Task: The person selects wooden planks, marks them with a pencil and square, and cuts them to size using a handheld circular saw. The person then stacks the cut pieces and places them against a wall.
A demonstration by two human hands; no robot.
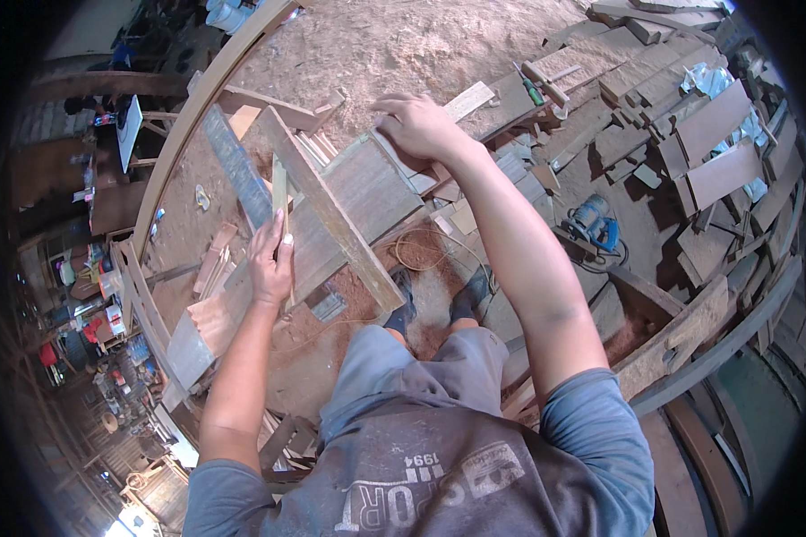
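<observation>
"What do we see in the left hand [271, 261]?"

"We see it pinching a thin wood strip [279, 190] between its thumb and fingers. The strip is left of the middle, between the blue-gray plank [237, 166] and the long wood bar [331, 210]."

"And what do we see the right hand [416, 127] doing?"

"We see it bent over the far end of the wide board [367, 183]. The palm hides what is under it, so we can't tell if it is gripping or just resting."

"How does the long wood bar lie?"

"We see it cross the wide board on a slant."

"What else do we see?"

"We see a blue power tool [593, 222] off to the right, with bits of wood [622, 148] near it. Farther up is a screwdriver [532, 91] with a green handle. We see sawdust [358, 54] past the boards, and a thin cord [399, 253] curled in a loop by the feet [468, 300]."
</observation>
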